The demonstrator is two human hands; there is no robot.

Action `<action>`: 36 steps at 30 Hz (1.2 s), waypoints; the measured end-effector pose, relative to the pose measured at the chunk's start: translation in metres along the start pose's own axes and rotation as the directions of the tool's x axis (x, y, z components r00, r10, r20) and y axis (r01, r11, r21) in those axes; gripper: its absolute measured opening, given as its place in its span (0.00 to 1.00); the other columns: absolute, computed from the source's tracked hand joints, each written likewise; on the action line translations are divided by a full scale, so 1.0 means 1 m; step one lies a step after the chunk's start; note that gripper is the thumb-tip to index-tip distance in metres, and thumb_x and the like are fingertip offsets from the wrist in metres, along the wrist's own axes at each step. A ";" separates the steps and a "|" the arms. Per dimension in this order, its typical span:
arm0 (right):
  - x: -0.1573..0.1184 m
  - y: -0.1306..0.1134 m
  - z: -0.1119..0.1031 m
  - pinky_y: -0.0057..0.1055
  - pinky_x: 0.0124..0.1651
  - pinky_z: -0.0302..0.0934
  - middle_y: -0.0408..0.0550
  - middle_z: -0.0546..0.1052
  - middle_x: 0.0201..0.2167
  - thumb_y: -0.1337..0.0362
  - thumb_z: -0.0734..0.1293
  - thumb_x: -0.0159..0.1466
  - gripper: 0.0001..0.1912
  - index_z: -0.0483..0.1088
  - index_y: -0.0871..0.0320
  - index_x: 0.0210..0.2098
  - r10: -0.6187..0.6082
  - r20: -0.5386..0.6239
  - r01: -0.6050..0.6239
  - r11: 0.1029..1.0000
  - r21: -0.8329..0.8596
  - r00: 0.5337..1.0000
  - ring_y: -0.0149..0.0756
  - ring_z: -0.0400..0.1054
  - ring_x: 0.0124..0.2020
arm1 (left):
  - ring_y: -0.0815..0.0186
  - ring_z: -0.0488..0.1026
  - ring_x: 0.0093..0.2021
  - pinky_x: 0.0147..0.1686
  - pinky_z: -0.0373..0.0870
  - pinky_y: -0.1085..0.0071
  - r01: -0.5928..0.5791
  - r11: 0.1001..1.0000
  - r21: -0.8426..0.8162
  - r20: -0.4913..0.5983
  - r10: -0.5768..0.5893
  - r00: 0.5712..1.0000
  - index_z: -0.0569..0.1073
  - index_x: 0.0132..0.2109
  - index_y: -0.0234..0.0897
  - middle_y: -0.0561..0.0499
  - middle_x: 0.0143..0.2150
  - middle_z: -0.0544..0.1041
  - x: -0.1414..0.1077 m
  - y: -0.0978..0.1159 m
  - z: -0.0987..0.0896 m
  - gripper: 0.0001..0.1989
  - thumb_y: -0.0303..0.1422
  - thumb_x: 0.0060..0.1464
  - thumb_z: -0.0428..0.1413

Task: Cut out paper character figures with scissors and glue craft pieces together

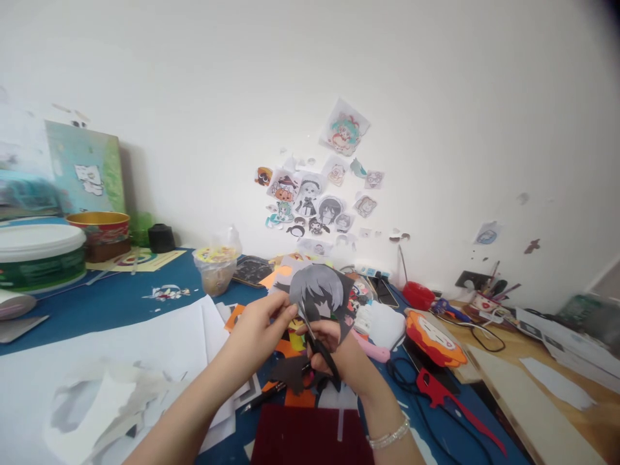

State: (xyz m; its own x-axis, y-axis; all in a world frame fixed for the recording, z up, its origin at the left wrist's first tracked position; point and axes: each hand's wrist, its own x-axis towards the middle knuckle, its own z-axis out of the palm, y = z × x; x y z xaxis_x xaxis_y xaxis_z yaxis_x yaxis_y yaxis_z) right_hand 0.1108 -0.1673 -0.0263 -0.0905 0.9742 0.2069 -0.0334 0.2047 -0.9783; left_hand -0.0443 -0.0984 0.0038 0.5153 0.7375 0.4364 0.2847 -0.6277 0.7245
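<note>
My left hand (272, 324) pinches the left edge of a paper cutout (317, 283) of a drawn head with grey hair and a dark surround. My right hand (332, 337) has its fingers in the black handles of a pair of scissors (331, 367). The blades point up and left, against the cutout near my left fingertips. How far apart the blades stand is hard to see. Below my hands lie dark paper scraps (289, 373), orange paper pieces and a black pen (264, 397). A dark red sheet or pad (310, 436) lies nearest me.
Large white sheets (184, 342) with cut scraps cover the left of the blue table. A lidded tub (41, 255) and a plastic cup (216, 268) stand behind. On the right are a red tool (450, 397), a black cable and an orange decorated piece (436, 339).
</note>
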 end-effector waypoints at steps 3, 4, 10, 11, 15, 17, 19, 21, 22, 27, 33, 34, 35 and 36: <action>0.001 0.003 -0.001 0.23 0.23 0.54 0.40 0.67 0.20 0.56 0.75 0.38 0.25 0.71 0.58 0.34 -0.010 0.006 0.010 1.000 0.013 1.000 0.27 0.58 0.21 | 0.70 0.55 0.23 0.22 0.51 0.75 -0.005 1.000 -0.024 0.007 0.005 1.000 0.54 0.22 0.39 0.59 0.20 0.54 -0.001 -0.002 0.000 0.14 0.39 0.53 0.44; 0.001 0.004 -0.001 0.23 0.23 0.55 0.39 0.67 0.20 0.55 0.75 0.38 0.25 0.71 0.58 0.34 -0.009 0.000 0.009 1.000 0.010 1.000 0.26 0.58 0.21 | 0.70 0.55 0.23 0.22 0.51 0.75 -0.007 0.999 -0.037 0.006 0.007 1.000 0.54 0.22 0.39 0.59 0.20 0.54 -0.001 -0.002 0.000 0.14 0.39 0.52 0.44; -0.001 0.001 -0.001 0.26 0.26 0.57 0.39 0.66 0.19 0.55 0.74 0.40 0.24 0.71 0.58 0.35 -0.015 -0.010 0.015 0.999 -0.028 1.000 0.27 0.58 0.21 | 0.70 0.55 0.23 0.22 0.52 0.75 0.001 0.998 -0.067 0.008 0.000 1.000 0.54 0.22 0.39 0.59 0.20 0.53 -0.001 -0.002 -0.001 0.15 0.39 0.52 0.44; -0.002 -0.001 -0.001 0.26 0.27 0.57 0.40 0.66 0.20 0.55 0.74 0.40 0.24 0.71 0.58 0.36 -0.022 -0.008 0.021 0.999 -0.050 1.000 0.28 0.58 0.22 | 0.70 0.56 0.23 0.22 0.52 0.75 0.000 0.998 -0.066 0.021 0.002 1.000 0.55 0.22 0.39 0.59 0.20 0.54 -0.001 -0.001 0.000 0.14 0.39 0.52 0.44; -0.004 -0.005 0.000 0.25 0.26 0.56 0.42 0.67 0.24 0.57 0.75 0.40 0.25 0.71 0.55 0.38 -0.032 0.009 0.032 0.995 -0.096 0.999 0.30 0.59 0.26 | 0.70 0.56 0.22 0.21 0.53 0.75 0.006 0.998 -0.055 0.055 -0.003 0.998 0.57 0.22 0.39 0.58 0.20 0.56 0.000 0.001 0.001 0.14 0.39 0.52 0.44; -0.005 -0.005 0.000 0.25 0.25 0.56 0.41 0.67 0.24 0.58 0.74 0.41 0.24 0.71 0.55 0.38 -0.022 0.016 0.024 0.997 -0.075 1.000 0.30 0.59 0.25 | 0.70 0.55 0.22 0.21 0.52 0.75 0.008 0.999 -0.049 0.046 -0.006 0.999 0.56 0.21 0.39 0.59 0.19 0.55 -0.001 0.001 0.001 0.14 0.39 0.51 0.44; -0.005 -0.004 -0.001 0.25 0.26 0.56 0.41 0.67 0.24 0.60 0.75 0.41 0.23 0.72 0.55 0.37 -0.028 0.008 0.028 0.997 -0.079 1.000 0.30 0.59 0.25 | 0.71 0.55 0.22 0.21 0.52 0.76 0.007 0.999 -0.046 0.033 -0.005 0.999 0.55 0.21 0.39 0.59 0.19 0.54 -0.001 0.001 0.000 0.14 0.38 0.51 0.45; -0.005 -0.001 -0.001 0.25 0.27 0.57 0.41 0.67 0.23 0.61 0.75 0.41 0.22 0.72 0.55 0.37 -0.034 0.001 0.034 0.995 -0.096 0.999 0.29 0.59 0.24 | 0.71 0.54 0.21 0.20 0.52 0.76 0.009 0.999 -0.045 0.023 -0.008 1.000 0.54 0.21 0.39 0.59 0.19 0.53 -0.001 0.002 -0.001 0.15 0.38 0.51 0.45; -0.004 0.000 -0.002 0.25 0.27 0.57 0.41 0.67 0.23 0.62 0.75 0.42 0.22 0.72 0.56 0.37 -0.035 -0.002 0.035 0.994 -0.102 0.999 0.29 0.59 0.24 | 0.71 0.54 0.21 0.20 0.52 0.76 0.011 0.999 -0.047 0.020 -0.010 1.000 0.53 0.21 0.39 0.59 0.19 0.53 -0.001 0.002 -0.001 0.15 0.39 0.51 0.45; -0.002 0.001 -0.003 0.23 0.25 0.56 0.39 0.66 0.21 0.62 0.75 0.41 0.21 0.72 0.57 0.35 -0.025 -0.025 0.023 0.996 -0.086 0.999 0.26 0.57 0.22 | 0.71 0.54 0.22 0.20 0.52 0.76 0.027 0.997 -0.077 0.023 -0.025 0.999 0.54 0.21 0.39 0.59 0.19 0.53 -0.001 0.002 0.000 0.15 0.40 0.51 0.46; -0.002 -0.001 0.000 0.23 0.25 0.56 0.38 0.66 0.19 0.62 0.75 0.40 0.21 0.72 0.58 0.34 -0.032 -0.026 0.030 0.998 -0.046 0.999 0.26 0.58 0.22 | 0.70 0.59 0.23 0.23 0.56 0.75 0.015 0.989 -0.145 -0.008 -0.016 1.000 0.61 0.25 0.38 0.58 0.20 0.58 -0.002 0.000 0.002 0.12 0.39 0.51 0.45; -0.002 -0.002 0.000 0.23 0.26 0.56 0.38 0.66 0.19 0.62 0.75 0.40 0.21 0.72 0.58 0.34 -0.026 -0.031 0.025 0.999 -0.040 0.999 0.26 0.58 0.22 | 0.70 0.59 0.24 0.23 0.56 0.75 0.008 0.990 -0.142 -0.009 -0.009 1.000 0.61 0.25 0.38 0.58 0.20 0.59 -0.002 0.000 0.002 0.12 0.39 0.51 0.45; -0.002 -0.003 0.001 0.23 0.26 0.57 0.38 0.66 0.20 0.62 0.75 0.40 0.21 0.72 0.58 0.34 -0.021 -0.035 0.020 0.999 -0.038 0.999 0.27 0.59 0.23 | 0.70 0.59 0.23 0.23 0.57 0.75 0.004 0.991 -0.134 -0.010 -0.006 1.000 0.61 0.24 0.38 0.58 0.20 0.59 -0.002 0.001 0.002 0.12 0.39 0.52 0.45; -0.003 -0.004 0.002 0.23 0.26 0.57 0.39 0.66 0.20 0.62 0.75 0.40 0.21 0.72 0.58 0.34 -0.018 -0.039 0.017 0.999 -0.039 0.999 0.27 0.59 0.23 | 0.70 0.59 0.23 0.23 0.57 0.75 0.006 0.992 -0.122 -0.011 -0.007 1.000 0.61 0.24 0.38 0.57 0.20 0.60 -0.002 0.001 0.002 0.12 0.39 0.51 0.45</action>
State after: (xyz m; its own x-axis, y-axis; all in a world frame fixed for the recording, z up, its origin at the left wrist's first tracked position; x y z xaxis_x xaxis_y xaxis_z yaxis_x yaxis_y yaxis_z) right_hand 0.1089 -0.1707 -0.0231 -0.0507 0.9732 0.2242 0.0037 0.2247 -0.9744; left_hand -0.0436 -0.1014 0.0026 0.5044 0.7448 0.4369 0.1869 -0.5881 0.7869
